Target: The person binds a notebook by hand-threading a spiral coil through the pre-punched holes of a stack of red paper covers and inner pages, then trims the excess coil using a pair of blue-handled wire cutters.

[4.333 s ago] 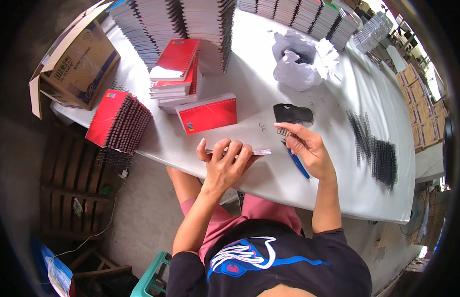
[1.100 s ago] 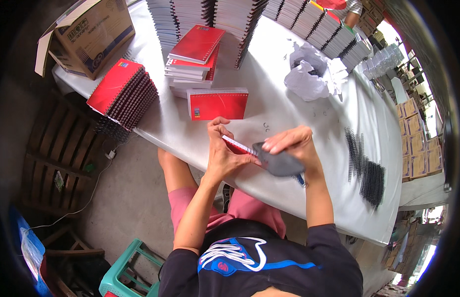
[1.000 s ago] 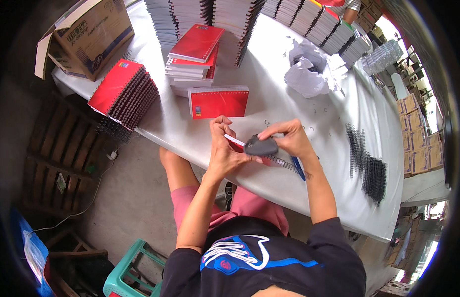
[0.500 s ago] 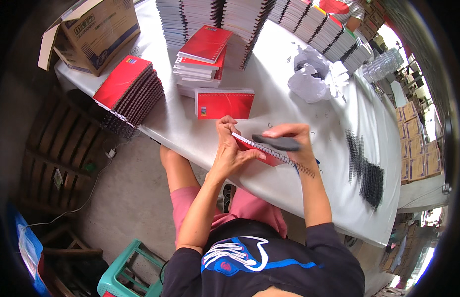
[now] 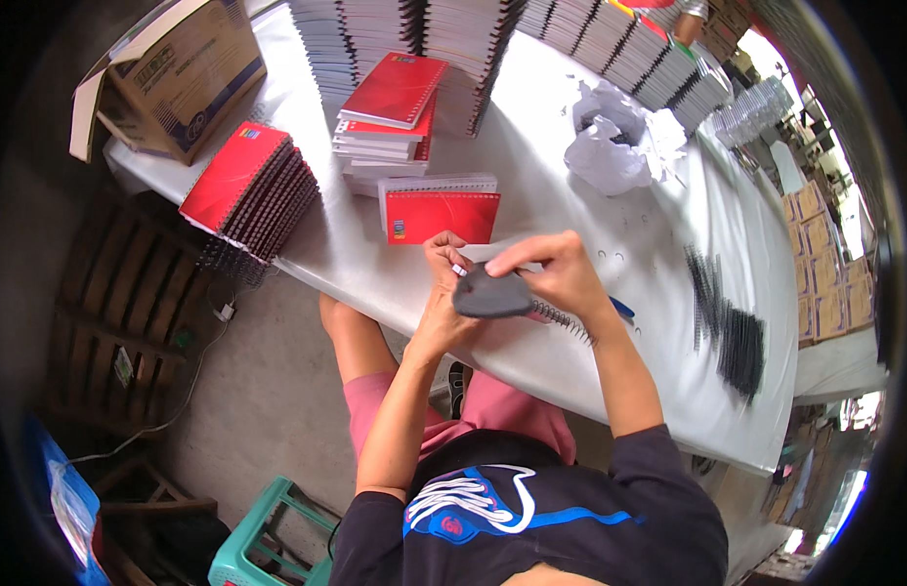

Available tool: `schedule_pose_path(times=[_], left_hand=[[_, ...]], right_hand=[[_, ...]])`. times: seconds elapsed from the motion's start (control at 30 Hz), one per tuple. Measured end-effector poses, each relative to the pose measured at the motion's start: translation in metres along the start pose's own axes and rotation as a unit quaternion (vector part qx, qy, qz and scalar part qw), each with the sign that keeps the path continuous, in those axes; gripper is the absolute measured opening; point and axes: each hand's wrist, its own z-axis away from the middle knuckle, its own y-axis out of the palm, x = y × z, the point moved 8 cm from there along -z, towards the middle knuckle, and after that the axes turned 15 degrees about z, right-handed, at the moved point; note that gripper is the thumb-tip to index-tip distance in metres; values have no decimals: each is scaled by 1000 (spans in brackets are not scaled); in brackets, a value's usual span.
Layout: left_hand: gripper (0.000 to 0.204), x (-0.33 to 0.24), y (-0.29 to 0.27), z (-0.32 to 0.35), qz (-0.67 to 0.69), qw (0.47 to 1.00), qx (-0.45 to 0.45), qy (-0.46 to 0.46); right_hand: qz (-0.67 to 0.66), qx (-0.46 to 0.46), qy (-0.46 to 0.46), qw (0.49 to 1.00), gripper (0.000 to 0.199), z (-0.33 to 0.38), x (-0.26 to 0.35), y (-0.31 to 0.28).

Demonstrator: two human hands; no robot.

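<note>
My left hand (image 5: 446,298) is closed around a small red notebook, now mostly hidden, with only a bit of its white edge (image 5: 459,270) showing by the fingers. From the notebook's spine a dark spiral coil (image 5: 569,325) sticks out beneath my right wrist. A dark grey, flat, rounded pad (image 5: 494,296) is gripped in my right hand (image 5: 563,273), thumb and fingers on its upper side. It lies over the spine and hides most of it. Just beyond my left fingers stand red punched booklets (image 5: 442,217). A blue pen-like tool (image 5: 621,308) lies beside my right wrist.
Bound red notebooks (image 5: 240,174) are piled at the table's left edge, near an open cardboard box (image 5: 185,83). Unbound red booklets (image 5: 395,90) and tall notebook stacks (image 5: 463,49) stand behind. Crumpled white plastic (image 5: 605,156) and loose black coils (image 5: 738,347) lie to the right.
The pad in my right hand has moved left along the spine toward my left hand and turned its flat face up. My left hand keeps its hold on the notebook.
</note>
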Motion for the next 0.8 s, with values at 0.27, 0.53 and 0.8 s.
schedule_pose_path(times=[0.27, 0.53, 0.8], left_hand=[[67, 8, -8, -2, 121, 991, -48, 7], [46, -25, -6, 12, 258, 936, -239, 7], [28, -33, -11, 22, 94, 958, -253, 95]], right_hand=[[323, -224, 118, 912, 28, 45, -25, -90], [601, -70, 220, 765, 45, 148, -53, -43], [407, -150, 150, 888, 39, 116, 36, -23]])
